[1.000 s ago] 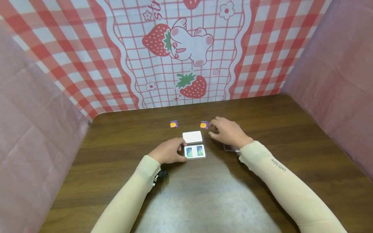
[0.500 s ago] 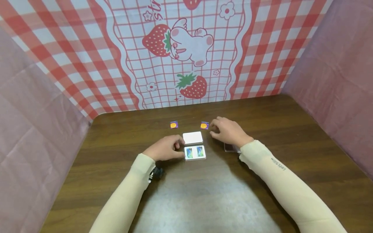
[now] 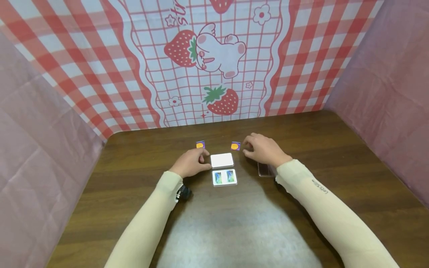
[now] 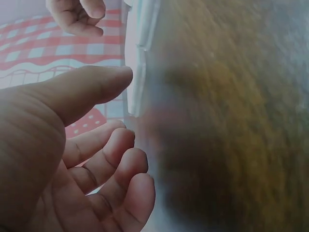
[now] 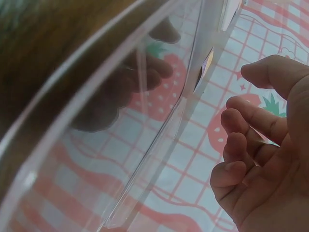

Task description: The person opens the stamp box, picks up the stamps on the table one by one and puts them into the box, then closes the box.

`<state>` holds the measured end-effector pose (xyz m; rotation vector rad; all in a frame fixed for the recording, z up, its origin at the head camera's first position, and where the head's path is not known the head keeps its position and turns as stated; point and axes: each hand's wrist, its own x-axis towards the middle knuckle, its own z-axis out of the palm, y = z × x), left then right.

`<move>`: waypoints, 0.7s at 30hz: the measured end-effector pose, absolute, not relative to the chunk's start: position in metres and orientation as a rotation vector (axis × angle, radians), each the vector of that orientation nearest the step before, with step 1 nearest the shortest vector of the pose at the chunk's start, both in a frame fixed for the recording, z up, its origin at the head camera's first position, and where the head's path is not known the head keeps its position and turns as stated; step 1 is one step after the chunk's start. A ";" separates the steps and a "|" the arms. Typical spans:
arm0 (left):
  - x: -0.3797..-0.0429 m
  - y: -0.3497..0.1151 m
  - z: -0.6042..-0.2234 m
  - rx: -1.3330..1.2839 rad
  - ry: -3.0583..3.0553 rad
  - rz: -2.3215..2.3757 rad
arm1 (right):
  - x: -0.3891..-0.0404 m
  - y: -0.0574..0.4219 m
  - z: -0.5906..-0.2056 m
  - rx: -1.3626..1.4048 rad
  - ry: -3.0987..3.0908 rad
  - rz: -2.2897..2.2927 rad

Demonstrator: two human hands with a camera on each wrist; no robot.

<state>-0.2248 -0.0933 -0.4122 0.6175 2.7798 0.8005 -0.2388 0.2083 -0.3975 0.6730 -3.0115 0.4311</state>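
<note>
My left hand [image 3: 190, 163] is at the left edge of a white rectangular case [image 3: 222, 160]. Its thumb tip lies close to that edge; whether it touches, I cannot tell. Nothing is between its thumb and loosely bent fingers [image 4: 126, 162] in the left wrist view. Just nearer lies a second flat case [image 3: 224, 177] with two blue-green pictures on white. My right hand [image 3: 263, 150] hovers with bent, relaxed fingers right of a small purple card with an orange shape [image 3: 235, 146], gripping nothing. A clear plastic case [image 3: 264, 170] lies partly hidden beneath that hand and wrist.
Another purple-and-orange card [image 3: 200, 144] lies beyond my left hand. Everything rests on a brown wooden table [image 3: 140, 219]. A red-and-white strawberry cloth [image 3: 214, 93] hangs at the back, with pink cloths [image 3: 385, 93] on both sides.
My left hand has shifted away from me, from the left edge of the picture case to beside the white case. My right hand has barely moved.
</note>
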 end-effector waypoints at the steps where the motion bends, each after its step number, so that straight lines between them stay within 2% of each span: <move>1: -0.226 -0.093 -0.414 0.617 2.779 0.795 | -0.239 0.208 -0.398 0.668 -3.013 0.424; 21: -0.234 -0.086 -0.419 0.587 2.736 0.755 | -0.247 0.209 -0.401 0.641 -3.062 0.422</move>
